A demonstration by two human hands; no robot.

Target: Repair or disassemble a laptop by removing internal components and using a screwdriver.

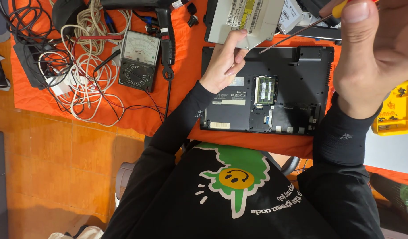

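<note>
At the far left, around nine to eleven o'clock, a tangle of white and black cables [82,66] lies on the orange cloth [137,113] covering the desk, and just to its right sits an analog multimeter [138,60] with a black probe lead trailing down toward six o'clock. Moving on, the left hand [224,62] reaches up toward twelve o'clock, fingers pinched closed on the lower edge of a silver optical drive [248,20], which is tilted and overlaps the top rim of the laptop. The black laptop [292,66] rests bottom-up at centre, its memory hatch uncovered with green memory modules [266,90] showing. At one to two o'clock the right hand [374,48] is closed around a screwdriver [301,30] with a yellow and red handle, the thin shaft pointing toward the drive's corner. At three o'clock a yellow parts tray [396,110] holds small screws.
</note>
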